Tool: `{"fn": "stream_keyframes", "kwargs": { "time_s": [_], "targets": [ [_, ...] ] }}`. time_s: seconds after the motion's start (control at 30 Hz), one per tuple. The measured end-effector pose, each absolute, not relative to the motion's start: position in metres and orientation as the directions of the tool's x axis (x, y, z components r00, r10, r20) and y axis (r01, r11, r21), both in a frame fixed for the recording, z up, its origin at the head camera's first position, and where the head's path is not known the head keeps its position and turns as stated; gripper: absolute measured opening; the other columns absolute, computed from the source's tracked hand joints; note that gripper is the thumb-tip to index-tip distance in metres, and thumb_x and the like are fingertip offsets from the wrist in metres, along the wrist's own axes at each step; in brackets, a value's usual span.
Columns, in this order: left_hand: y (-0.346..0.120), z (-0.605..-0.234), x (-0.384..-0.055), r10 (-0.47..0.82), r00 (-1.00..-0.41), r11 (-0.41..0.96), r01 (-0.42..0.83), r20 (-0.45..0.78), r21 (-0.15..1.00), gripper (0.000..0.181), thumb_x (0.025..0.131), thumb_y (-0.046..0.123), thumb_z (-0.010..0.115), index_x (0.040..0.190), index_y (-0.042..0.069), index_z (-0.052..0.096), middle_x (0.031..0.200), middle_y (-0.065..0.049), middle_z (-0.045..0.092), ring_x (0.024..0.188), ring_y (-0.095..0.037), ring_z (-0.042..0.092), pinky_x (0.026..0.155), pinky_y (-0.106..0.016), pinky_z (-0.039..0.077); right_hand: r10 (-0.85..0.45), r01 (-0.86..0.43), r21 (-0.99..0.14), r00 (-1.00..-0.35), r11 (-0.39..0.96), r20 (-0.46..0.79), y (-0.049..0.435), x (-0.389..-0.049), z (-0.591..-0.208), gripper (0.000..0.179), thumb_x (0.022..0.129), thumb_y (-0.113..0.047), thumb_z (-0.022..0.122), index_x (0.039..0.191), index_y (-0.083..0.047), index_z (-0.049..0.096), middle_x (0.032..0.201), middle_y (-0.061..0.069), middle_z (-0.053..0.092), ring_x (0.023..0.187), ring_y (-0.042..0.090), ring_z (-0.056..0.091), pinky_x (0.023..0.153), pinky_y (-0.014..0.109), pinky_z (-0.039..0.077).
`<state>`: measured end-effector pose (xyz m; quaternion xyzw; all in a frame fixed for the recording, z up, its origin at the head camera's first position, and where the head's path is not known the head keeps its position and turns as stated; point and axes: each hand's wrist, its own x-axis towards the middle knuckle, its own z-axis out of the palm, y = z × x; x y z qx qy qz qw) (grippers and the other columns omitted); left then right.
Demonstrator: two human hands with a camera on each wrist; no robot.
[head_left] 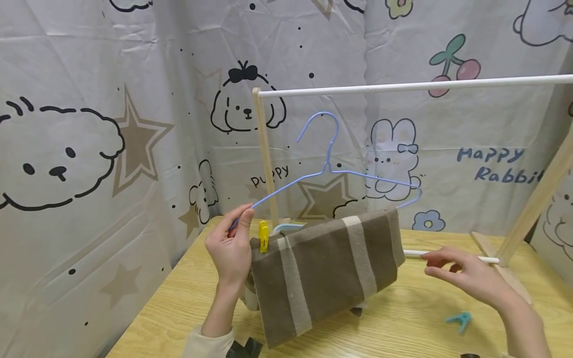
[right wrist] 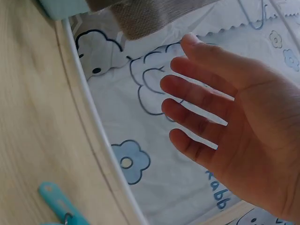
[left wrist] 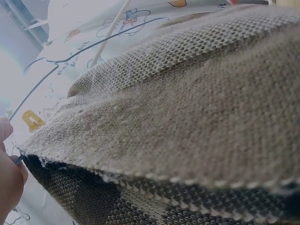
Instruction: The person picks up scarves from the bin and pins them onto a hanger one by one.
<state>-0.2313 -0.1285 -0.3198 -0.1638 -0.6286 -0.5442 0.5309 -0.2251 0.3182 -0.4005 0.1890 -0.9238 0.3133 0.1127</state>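
Note:
My left hand [head_left: 230, 243] pinches the left end of a blue wire clothes hanger [head_left: 329, 166], whose hook points up. A brown knitted cloth [head_left: 331, 263] with pale stripes hangs folded over the hanger's lower part; in the left wrist view the knit [left wrist: 187, 117] fills most of the picture. Near its upper left corner a yellow clothespin [head_left: 264, 236] is clipped on. My right hand [head_left: 470, 278] is empty, right of the cloth and apart from it. Its fingers [right wrist: 197, 98] are spread and slightly bent in the right wrist view.
Behind the cloth stands a rack with a white top rod [head_left: 403, 87], wooden posts [head_left: 264, 149] and a low white bar [head_left: 414, 253]. A teal clothespin [head_left: 460, 320] lies on the wooden table [head_left: 170, 308] at right. A pale blue rim [head_left: 288, 227] shows behind the cloth. Printed curtains [head_left: 147, 59] surround the table.

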Motion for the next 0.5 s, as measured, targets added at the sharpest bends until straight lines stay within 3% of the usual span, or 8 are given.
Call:
{"fn": "stream_keyframes", "kwargs": {
  "time_s": [0.17,0.5],
  "targets": [
    [-0.128,-0.319,-0.231,-0.371,-0.383,0.354,0.784,0.846,0.51,0.009,0.088,0.003,0.073,0.095,-0.002,0.076,0.07,0.009,0.061,0.048,-0.001,0.03,0.044,-0.017,0.025,-0.303,-0.346,-0.562,-0.937,0.751,0.172,0.329,-0.228,-0.413,0.03,0.095,-0.026,0.068,0.121,-0.013,0.068,0.109,0.002,0.07,0.09,-0.007,0.055,0.07,0.023,0.048],
    [-0.128,-0.32,-0.232,-0.368,-0.391,0.347,0.784,0.844,0.515,0.009,0.088,0.003,0.073,0.095,-0.002,0.076,0.072,0.011,0.061,0.048,-0.002,0.029,0.044,-0.018,0.024,-0.409,-0.251,-0.682,-0.909,0.687,-0.078,0.369,-0.23,-0.441,0.039,0.099,-0.022,0.061,0.13,0.001,0.06,0.117,0.013,0.066,0.094,-0.01,0.054,0.072,0.022,0.049]
  ]
}}
